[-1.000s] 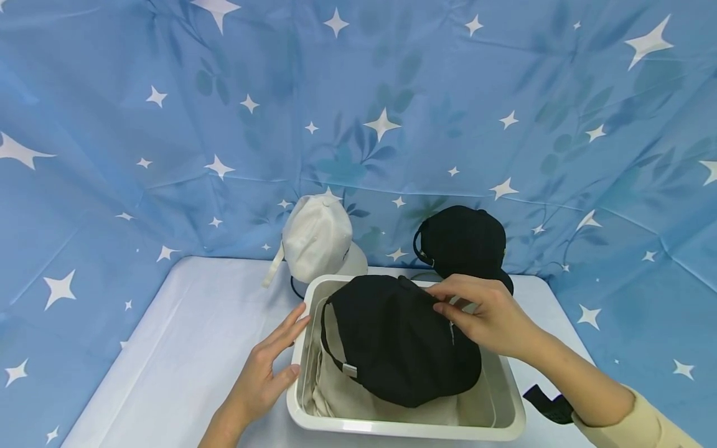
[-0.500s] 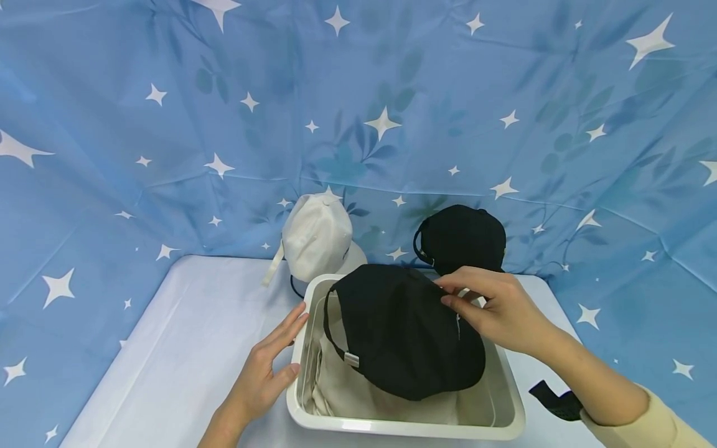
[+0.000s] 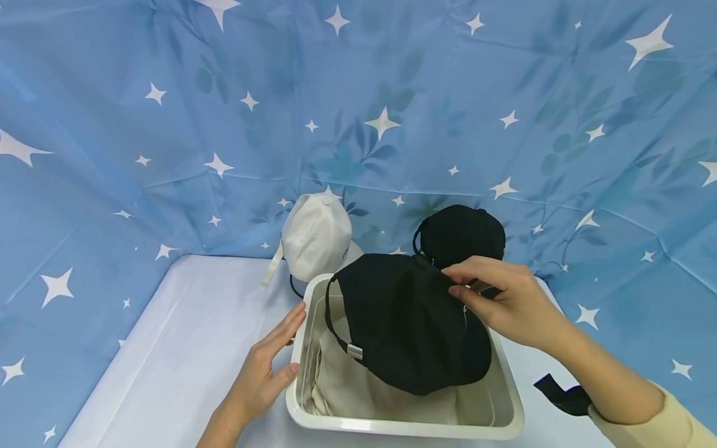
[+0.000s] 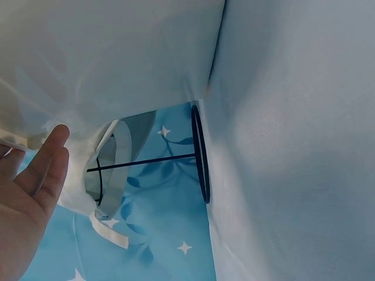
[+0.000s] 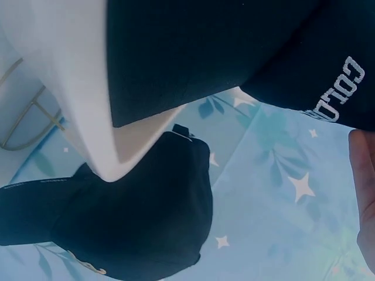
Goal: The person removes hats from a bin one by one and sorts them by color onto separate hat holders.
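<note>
My right hand (image 3: 504, 302) pinches the crown of a black baseball cap (image 3: 411, 323) between thumb and fingers. The cap is tilted over a cream plastic bin (image 3: 403, 427), its back strap and metal buckle facing left. In the right wrist view, white embroidered letters show on the cap (image 5: 343, 88) close to the fingertips. Beige cloth (image 3: 358, 389) lies in the bin beneath the cap. My left hand (image 3: 257, 376) rests against the bin's left rim with its fingers extended; in the left wrist view these fingers (image 4: 50, 170) are straight.
Behind the bin, a white cap (image 3: 316, 239) hangs on a black wire stand (image 4: 201, 155). A second black cap (image 3: 462, 235) is at back right, near a gold-coloured wire stand (image 5: 26, 117). A black strip (image 3: 562, 395) shows by the right forearm. Blue star-patterned fabric (image 3: 358, 93) surrounds the white table (image 3: 185, 348).
My right hand has lifted the black cap slightly and shifted it to the right within the bin's opening. The left hand has stayed at the left rim.
</note>
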Motion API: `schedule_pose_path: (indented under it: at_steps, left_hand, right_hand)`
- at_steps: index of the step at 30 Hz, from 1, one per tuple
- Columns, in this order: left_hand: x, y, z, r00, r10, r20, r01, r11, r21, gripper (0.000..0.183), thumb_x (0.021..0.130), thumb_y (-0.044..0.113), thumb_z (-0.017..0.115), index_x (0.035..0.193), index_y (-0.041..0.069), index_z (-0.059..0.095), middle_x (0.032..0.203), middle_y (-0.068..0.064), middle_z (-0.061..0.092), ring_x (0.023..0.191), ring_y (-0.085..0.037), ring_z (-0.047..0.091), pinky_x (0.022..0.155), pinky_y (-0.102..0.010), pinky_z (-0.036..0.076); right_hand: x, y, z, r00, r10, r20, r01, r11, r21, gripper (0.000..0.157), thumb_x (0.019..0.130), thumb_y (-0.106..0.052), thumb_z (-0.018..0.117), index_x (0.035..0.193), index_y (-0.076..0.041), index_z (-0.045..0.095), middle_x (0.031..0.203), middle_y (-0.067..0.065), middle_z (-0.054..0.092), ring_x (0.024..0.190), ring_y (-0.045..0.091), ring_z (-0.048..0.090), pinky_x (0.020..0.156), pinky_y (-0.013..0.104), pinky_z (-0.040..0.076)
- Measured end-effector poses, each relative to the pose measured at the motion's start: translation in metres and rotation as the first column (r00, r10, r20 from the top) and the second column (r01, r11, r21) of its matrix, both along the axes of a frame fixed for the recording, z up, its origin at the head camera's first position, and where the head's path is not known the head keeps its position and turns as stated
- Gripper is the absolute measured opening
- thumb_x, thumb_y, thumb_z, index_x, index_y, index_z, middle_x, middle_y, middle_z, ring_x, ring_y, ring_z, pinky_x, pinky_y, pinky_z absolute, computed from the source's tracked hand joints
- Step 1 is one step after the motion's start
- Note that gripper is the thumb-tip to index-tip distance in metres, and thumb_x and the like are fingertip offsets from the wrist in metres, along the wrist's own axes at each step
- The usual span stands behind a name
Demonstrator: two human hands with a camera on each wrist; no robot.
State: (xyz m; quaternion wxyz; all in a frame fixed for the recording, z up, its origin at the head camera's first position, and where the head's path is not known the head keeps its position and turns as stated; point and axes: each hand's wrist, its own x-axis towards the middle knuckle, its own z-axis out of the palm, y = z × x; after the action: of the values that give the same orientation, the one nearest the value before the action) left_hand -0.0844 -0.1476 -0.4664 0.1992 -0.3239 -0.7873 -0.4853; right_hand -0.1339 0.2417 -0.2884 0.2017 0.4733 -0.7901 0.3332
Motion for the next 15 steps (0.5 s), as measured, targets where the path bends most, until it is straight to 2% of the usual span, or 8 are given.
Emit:
schedule_pose_path:
  at_steps: [8,12,15]
  left_hand:
    - [0.0,-0.001,0.0,1.0,-0.007,-0.009,0.007,1.0,0.012,0.077,0.081,0.0,0.058,0.156,-0.001,0.045,0.164,-0.019,0.04,0.148,-0.021,0.044,0.091,-0.035,0.054]
    - [0.0,-0.001,0.0,1.0,-0.019,-0.013,0.019,1.0,0.013,0.075,0.082,0.001,0.058,0.156,-0.002,0.045,0.164,-0.02,0.04,0.148,-0.021,0.045,0.09,-0.038,0.055]
    - [-0.001,-0.001,0.001,1.0,-0.019,-0.016,0.019,1.0,0.012,0.075,0.082,0.001,0.058,0.156,-0.002,0.045,0.163,-0.021,0.041,0.148,-0.021,0.044,0.09,-0.036,0.054]
  right_hand:
    - [-0.005,0.003,0.012,0.996,0.013,-0.085,-0.015,1.0,-0.021,0.032,0.105,-0.03,0.062,0.112,-0.002,0.075,0.097,0.006,0.074,0.084,0.006,0.065,0.071,0.017,0.056]
    - [-0.006,0.009,0.016,0.995,-0.021,-0.099,0.018,0.999,-0.035,0.036,0.105,-0.032,0.062,0.11,0.001,0.076,0.097,0.008,0.074,0.084,0.004,0.065,0.073,0.015,0.055]
    - [-0.007,0.013,0.021,0.991,-0.067,-0.115,0.062,0.997,-0.048,0.04,0.104,-0.034,0.062,0.108,0.003,0.076,0.095,0.008,0.074,0.083,0.002,0.065,0.075,0.013,0.054]
